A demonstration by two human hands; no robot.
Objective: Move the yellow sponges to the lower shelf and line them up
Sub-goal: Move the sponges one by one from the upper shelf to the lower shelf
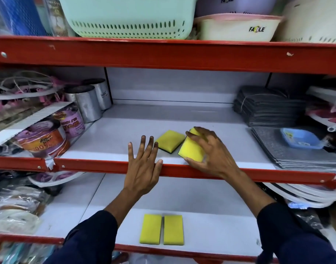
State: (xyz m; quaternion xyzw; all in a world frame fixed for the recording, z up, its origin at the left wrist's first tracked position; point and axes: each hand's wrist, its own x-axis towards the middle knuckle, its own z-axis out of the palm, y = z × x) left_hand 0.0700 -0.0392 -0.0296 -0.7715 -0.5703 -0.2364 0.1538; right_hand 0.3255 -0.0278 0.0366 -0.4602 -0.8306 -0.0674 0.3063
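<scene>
Two yellow sponges lie on the middle shelf point(125, 130). One sponge point(170, 140) rests flat with its dark underside showing at the edge. My right hand point(207, 149) grips the other sponge point(191, 149) near the shelf's front edge, fingers curled around it. My left hand point(144, 164) is open with fingers spread, its palm at the red front rail just left of the flat sponge. On the lower shelf point(211, 216), two more yellow sponges point(150, 229) point(173, 229) lie side by side, parallel and nearly touching.
Steel cans point(89, 103) and purple packs point(49, 138) crowd the middle shelf's left. Grey mats point(266, 109) and a blue tray point(300, 139) sit at its right. Baskets point(125, 16) fill the top shelf. White plates point(304, 195) overhang the lower shelf's right.
</scene>
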